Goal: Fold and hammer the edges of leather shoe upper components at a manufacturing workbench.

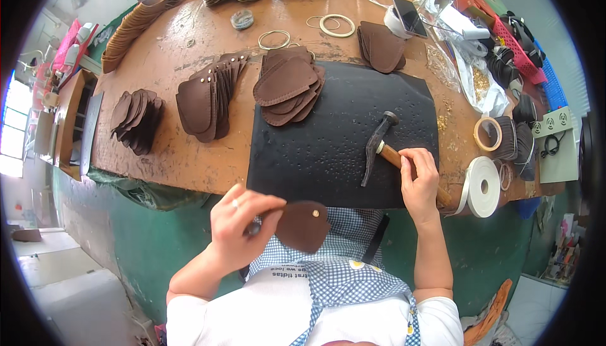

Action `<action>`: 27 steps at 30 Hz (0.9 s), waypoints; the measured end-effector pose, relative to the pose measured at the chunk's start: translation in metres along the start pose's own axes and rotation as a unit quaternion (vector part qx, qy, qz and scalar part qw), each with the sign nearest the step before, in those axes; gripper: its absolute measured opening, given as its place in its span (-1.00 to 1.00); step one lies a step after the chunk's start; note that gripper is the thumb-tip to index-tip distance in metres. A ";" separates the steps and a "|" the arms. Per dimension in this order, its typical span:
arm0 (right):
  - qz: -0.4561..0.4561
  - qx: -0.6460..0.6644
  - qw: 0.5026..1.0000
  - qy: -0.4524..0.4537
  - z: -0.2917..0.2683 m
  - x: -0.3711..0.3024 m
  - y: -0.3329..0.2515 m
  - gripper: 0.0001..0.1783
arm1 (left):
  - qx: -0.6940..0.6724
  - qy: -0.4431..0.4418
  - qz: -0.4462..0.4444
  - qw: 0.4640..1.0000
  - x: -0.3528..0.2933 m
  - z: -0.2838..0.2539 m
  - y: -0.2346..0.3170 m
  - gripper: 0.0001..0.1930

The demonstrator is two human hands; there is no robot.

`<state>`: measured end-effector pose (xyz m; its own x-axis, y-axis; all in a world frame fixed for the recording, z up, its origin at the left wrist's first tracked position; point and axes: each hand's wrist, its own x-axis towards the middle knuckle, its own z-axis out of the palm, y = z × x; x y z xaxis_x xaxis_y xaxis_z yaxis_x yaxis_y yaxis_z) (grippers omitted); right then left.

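Note:
My left hand (232, 226) is closed, pinching a brown leather piece (302, 231) by its edge in front of my apron. A small metal fastener shows near the piece's upper right edge. In the same hand sits a dark rod-like tool (253, 226), mostly covered by the fingers. My right hand (418, 178) grips the wooden handle of a hammer (379, 139), whose dark metal head rests on or just above the pitted black mat (297, 169). Beyond it, overlapping brown leather pieces (287, 84) with edge holes lie on the mat's far left corner.
More brown leather piles, one fanned with metal fasteners (205, 103) and another (136, 119), lie left on the wooden table (164, 43). A leather stack (382, 46) is at the far right. A white tape roll (484, 186) and a tan tape ring (487, 134) are by the right edge.

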<state>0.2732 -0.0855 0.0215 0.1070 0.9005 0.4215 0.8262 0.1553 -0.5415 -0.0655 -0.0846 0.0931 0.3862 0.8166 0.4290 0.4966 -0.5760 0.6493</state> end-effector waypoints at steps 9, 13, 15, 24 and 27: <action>0.015 -0.003 1.000 -0.019 -0.009 -0.007 0.000 -0.87 | 0.050 -0.040 -0.181 0.981 0.007 0.058 -0.052 -0.84; -0.010 -0.059 0.997 -0.050 -0.017 -0.010 0.000 -0.78 | 0.110 0.004 -0.129 0.986 0.008 0.059 -0.053 -0.81; -0.014 -0.080 0.995 -0.067 -0.018 -0.009 0.002 -0.75 | 0.104 0.022 -0.151 0.983 0.015 0.058 -0.046 -0.81; 0.071 0.104 0.986 -0.110 -0.036 -0.007 -0.023 -0.86 | -0.076 0.105 -0.155 0.979 0.015 0.070 -0.068 -0.88; 0.098 0.167 0.967 -0.163 -0.047 -0.009 -0.033 -0.85 | -0.136 0.135 -0.243 0.951 0.002 0.068 -0.069 -0.89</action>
<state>0.2710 -0.1176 0.0703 0.0181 0.9978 0.0640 0.5778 0.0418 -0.8151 -0.0460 -0.0456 0.0060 -0.0701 0.9850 0.1578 0.3319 -0.1262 0.9348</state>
